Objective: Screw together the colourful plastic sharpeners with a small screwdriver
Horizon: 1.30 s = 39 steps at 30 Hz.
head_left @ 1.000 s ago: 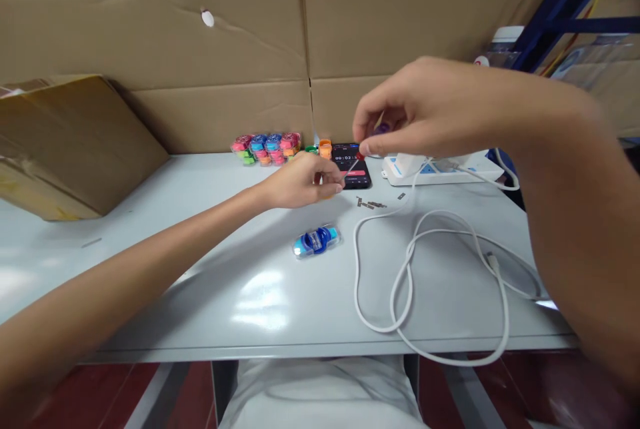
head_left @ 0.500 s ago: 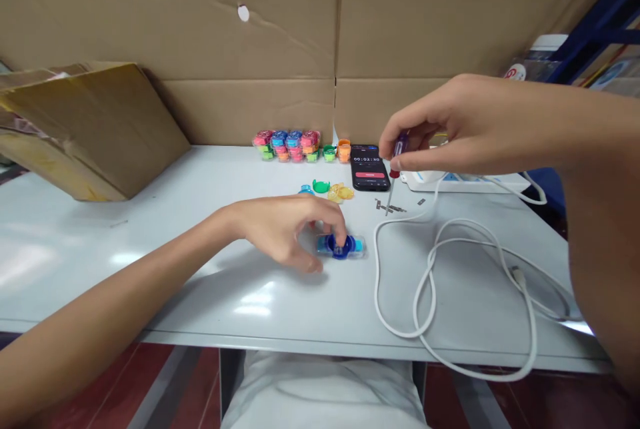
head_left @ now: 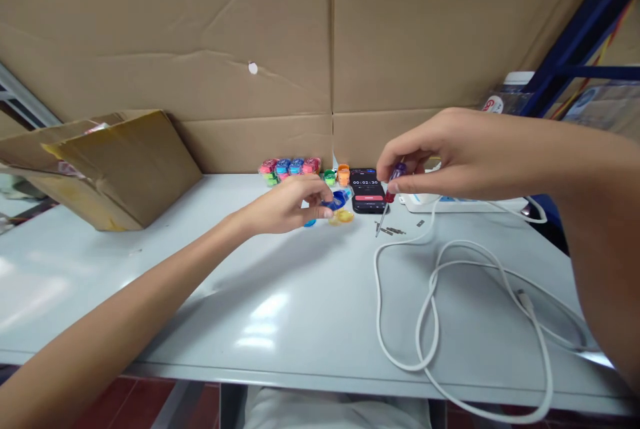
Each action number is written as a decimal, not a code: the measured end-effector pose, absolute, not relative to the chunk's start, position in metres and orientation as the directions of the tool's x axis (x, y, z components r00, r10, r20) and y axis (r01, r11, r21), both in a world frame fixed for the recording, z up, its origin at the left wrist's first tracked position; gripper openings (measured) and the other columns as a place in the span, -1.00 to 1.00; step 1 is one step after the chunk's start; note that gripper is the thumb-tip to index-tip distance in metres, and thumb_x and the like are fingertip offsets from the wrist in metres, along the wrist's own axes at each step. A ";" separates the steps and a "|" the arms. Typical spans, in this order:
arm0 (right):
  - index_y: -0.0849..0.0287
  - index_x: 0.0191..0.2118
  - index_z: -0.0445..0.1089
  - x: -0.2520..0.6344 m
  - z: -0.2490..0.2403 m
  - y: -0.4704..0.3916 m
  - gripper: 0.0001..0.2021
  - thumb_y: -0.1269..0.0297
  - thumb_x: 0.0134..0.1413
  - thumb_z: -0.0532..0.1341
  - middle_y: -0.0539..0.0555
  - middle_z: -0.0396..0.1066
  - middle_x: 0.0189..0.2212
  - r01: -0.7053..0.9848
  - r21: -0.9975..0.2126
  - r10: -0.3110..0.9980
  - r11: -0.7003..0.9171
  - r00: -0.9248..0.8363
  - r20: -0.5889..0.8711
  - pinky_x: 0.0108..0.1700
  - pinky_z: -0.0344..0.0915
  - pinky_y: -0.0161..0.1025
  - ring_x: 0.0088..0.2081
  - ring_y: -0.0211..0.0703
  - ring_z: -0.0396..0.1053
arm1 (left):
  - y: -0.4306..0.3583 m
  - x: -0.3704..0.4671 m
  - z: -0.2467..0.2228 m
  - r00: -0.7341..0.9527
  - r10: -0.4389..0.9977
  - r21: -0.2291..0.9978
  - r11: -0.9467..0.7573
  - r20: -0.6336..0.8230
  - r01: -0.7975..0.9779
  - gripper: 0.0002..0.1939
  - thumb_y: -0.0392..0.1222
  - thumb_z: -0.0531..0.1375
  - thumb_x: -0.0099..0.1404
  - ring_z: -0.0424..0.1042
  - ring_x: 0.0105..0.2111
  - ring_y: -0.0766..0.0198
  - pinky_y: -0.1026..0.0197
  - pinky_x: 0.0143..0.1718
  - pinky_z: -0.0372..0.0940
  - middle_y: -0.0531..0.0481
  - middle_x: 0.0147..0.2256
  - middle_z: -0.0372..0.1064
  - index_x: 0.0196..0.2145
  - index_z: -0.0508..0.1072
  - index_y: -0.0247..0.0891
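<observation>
My left hand (head_left: 295, 204) pinches a blue plastic watch-like piece (head_left: 339, 200) and holds it above the table. Just beneath it are yellow pieces (head_left: 344, 216) and a light blue piece (head_left: 310, 222). In my right hand (head_left: 435, 159) is a screwdriver (head_left: 390, 196) with a purple and red handle, its tip pointing down beside small flat metal pieces (head_left: 390, 230). Behind my left hand stand stacked colourful pieces (head_left: 296, 166), a green piece (head_left: 329, 177) and an orange piece (head_left: 343, 175).
A phone (head_left: 367, 190) showing a timer lies before the cardboard wall. A white power strip (head_left: 465, 206) is behind my right hand. Looped white cable (head_left: 434, 322) covers the right of the table (head_left: 300, 349). An open cardboard box (head_left: 145, 169) stands at the left.
My left hand has lifted the blue piece off the table and moved it back towards the coloured pieces. The screwdriver has shifted slightly left. The camera view has tilted up.
</observation>
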State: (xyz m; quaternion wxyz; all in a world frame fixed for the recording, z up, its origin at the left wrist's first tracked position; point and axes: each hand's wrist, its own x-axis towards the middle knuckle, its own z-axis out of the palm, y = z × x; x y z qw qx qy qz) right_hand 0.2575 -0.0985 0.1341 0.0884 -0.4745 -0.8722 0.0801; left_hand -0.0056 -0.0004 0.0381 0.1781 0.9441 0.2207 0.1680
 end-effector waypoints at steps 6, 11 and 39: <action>0.03 -0.18 0.55 0.257 0.135 -0.100 -0.84 0.26 0.16 0.23 -0.03 0.57 -0.35 0.802 -0.246 0.835 0.544 -0.545 0.070 -0.46 0.20 -0.25 -0.44 -0.20 0.42 | 0.041 0.016 0.032 0.749 0.617 0.136 -0.786 0.243 0.603 -0.80 -0.08 0.29 0.31 0.44 -0.29 0.19 0.22 -0.27 0.27 -0.09 -0.28 0.45 -0.31 0.48 -0.29; 0.07 -0.19 0.55 0.263 0.138 -0.102 -0.83 0.31 0.13 0.22 -0.01 0.56 -0.36 0.797 -0.248 0.832 0.551 -0.549 0.082 -0.48 0.16 -0.27 -0.47 -0.22 0.40 | 0.055 0.040 0.013 0.640 0.722 0.014 -0.666 0.264 0.746 -0.78 -0.09 0.27 0.35 0.50 -0.12 0.04 0.18 -0.16 0.31 -0.19 -0.14 0.47 -0.19 0.53 -0.32; 0.06 -0.23 0.56 0.265 0.145 -0.107 -0.83 0.34 0.10 0.22 -0.01 0.58 -0.33 0.834 -0.207 0.859 0.511 -0.503 0.094 -0.46 0.22 -0.26 -0.41 -0.19 0.45 | 0.074 0.049 -0.005 0.677 0.677 -0.016 -0.703 0.289 0.711 -0.72 -0.34 0.16 0.29 0.46 -0.06 0.04 0.08 0.01 0.35 -0.25 -0.03 0.37 -0.04 0.47 -0.39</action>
